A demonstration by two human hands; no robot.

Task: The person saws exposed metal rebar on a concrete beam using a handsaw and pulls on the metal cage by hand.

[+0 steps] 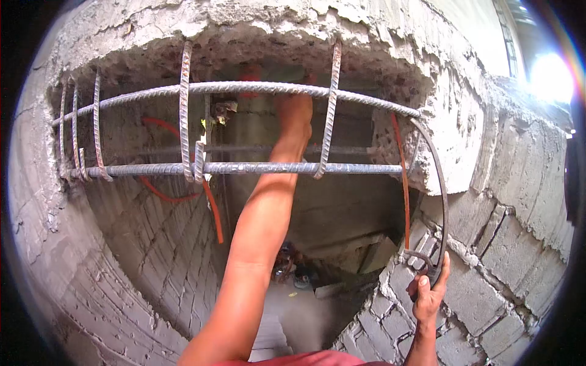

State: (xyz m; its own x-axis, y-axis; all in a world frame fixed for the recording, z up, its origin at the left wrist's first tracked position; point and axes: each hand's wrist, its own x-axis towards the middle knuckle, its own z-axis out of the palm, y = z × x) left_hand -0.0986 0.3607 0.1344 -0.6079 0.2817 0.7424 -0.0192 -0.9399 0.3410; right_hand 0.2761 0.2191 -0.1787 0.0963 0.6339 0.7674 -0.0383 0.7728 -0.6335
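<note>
My right hand [428,294] is wrapped round the handle of a hacksaw [441,183] at the right. The saw's curved dark frame rises from the grip, and its thin orange blade [401,177] stands nearly upright just past the ends of two steel bars. My left arm stretches up behind the lower rebar [262,168]. My left hand [297,116] is raised at the upper rebar [244,87], with its fingers hidden behind that bar and in the shadow of the gap. Bent stirrups [185,110] cross both bars.
Broken concrete [244,27] overhangs the bars. A block wall [482,280] with rough mortar stands at the right, another [165,244] at the left. Orange strips [213,213] hang at the left of the opening. Rubble [293,271] lies far below on the floor.
</note>
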